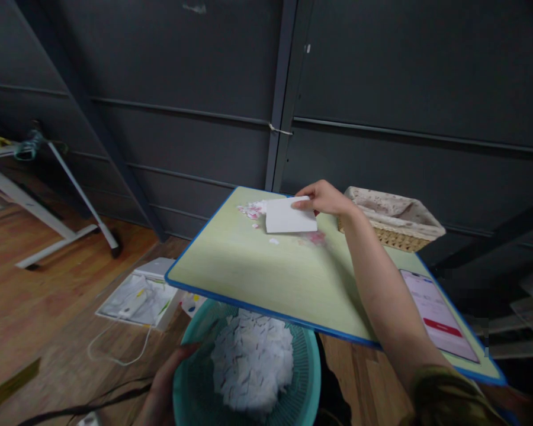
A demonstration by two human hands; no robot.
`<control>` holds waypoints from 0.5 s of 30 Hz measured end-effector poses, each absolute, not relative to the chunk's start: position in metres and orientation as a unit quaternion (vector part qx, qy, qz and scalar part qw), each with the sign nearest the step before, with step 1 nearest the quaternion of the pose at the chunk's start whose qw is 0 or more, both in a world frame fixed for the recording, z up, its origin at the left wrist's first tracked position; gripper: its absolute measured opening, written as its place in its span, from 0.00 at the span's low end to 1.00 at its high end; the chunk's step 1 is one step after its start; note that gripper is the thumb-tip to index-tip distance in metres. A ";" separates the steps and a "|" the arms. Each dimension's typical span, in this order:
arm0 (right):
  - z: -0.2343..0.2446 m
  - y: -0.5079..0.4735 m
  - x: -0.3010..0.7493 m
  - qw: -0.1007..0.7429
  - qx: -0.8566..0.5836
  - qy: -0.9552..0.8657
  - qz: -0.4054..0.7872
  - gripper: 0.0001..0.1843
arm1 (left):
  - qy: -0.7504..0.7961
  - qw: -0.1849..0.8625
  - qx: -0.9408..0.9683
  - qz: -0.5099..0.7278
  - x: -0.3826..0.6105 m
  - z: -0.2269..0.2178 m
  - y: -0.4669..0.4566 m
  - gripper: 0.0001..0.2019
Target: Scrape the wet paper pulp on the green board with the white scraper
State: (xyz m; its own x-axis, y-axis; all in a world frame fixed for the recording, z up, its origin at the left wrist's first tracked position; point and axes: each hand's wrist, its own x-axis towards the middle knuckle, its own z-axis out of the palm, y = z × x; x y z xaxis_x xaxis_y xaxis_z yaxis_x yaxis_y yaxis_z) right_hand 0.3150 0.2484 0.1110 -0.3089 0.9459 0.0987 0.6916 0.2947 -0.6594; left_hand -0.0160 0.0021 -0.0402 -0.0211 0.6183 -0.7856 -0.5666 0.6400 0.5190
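My right hand (322, 198) reaches across the green table (266, 278) and pinches a white card (288, 216) that lies on the far part of the tabletop. Small pink and white paper scraps (254, 209) lie beside the card, and some pink ones (316, 238) just below it. My left hand (166, 384) grips the rim of a teal plastic basket (302, 367) held under the table's near edge. The basket holds a heap of white paper pieces (252, 370).
A wicker basket with cloth lining (393, 222) stands at the table's far right. A phone with a lit screen (437, 313) lies on the right side. On the wooden floor to the left are a white box with cables (137, 296) and a white table frame (48, 219).
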 end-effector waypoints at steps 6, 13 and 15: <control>0.108 0.226 0.313 0.231 -0.587 -0.770 0.099 0.11 | 0.587 0.676 0.033 0.445 -0.015 -0.037 0.005 0.07; 0.062 0.156 0.289 0.173 -0.619 -0.760 -0.091 0.12 | 0.556 0.686 0.076 0.463 -0.009 -0.037 0.009 0.06; 0.046 0.139 0.283 0.148 -0.599 -0.779 -0.109 0.13 | 0.537 0.695 0.091 0.469 -0.007 -0.035 0.010 0.07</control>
